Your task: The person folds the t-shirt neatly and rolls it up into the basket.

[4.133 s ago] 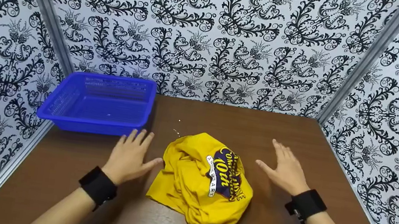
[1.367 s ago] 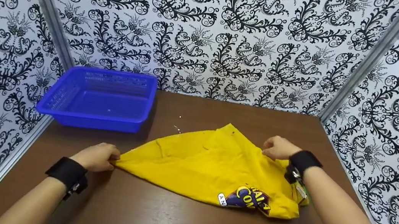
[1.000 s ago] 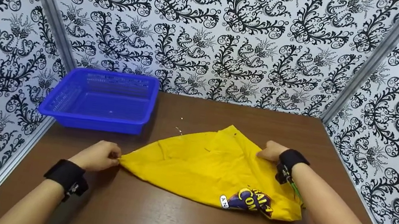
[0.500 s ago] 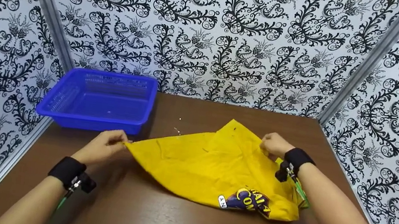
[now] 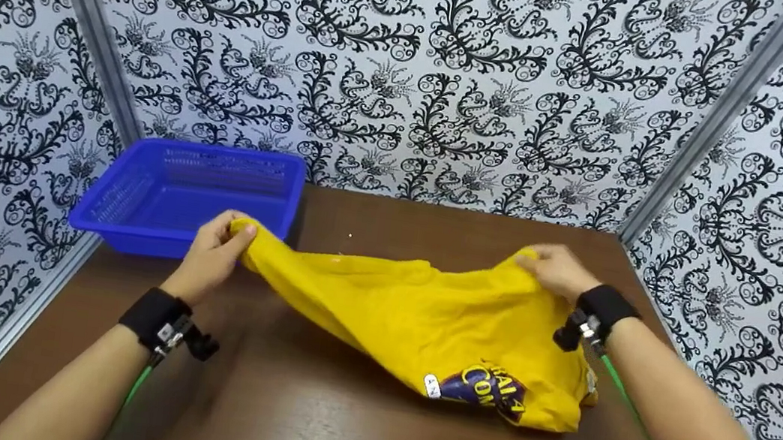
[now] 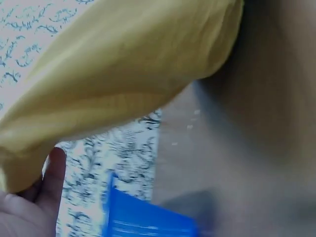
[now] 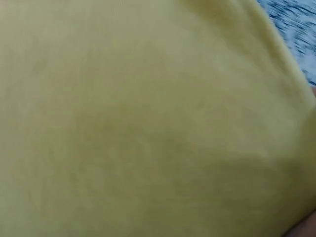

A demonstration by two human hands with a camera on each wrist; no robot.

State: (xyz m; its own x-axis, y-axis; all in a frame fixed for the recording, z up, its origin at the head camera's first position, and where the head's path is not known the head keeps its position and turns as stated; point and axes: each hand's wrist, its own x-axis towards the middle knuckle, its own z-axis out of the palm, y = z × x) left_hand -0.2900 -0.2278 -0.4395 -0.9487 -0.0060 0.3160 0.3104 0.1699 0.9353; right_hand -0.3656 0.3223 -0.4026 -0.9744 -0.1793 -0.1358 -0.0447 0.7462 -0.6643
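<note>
A yellow T-shirt with a dark purple and yellow print stretches between both hands, its far edge lifted and its printed part low near the wooden table. My left hand grips one raised corner, thumb on top, just in front of the basket. On the other side my right hand pinches the far right edge of the cloth. In the left wrist view the T-shirt hangs in a slack fold from the fingers. Yellow cloth fills most of the right wrist view, hiding nearly all of that hand.
A blue plastic basket with slotted sides stands at the back left, close behind the left hand. Black-and-white patterned panels enclose the table at the back and both sides. Green cords trail from the wrist cameras.
The T-shirt was bunched up at first, with both hands apart from it. It was then spread sideways; now both hands have risen, the left most, lifting its far edge off the table.
</note>
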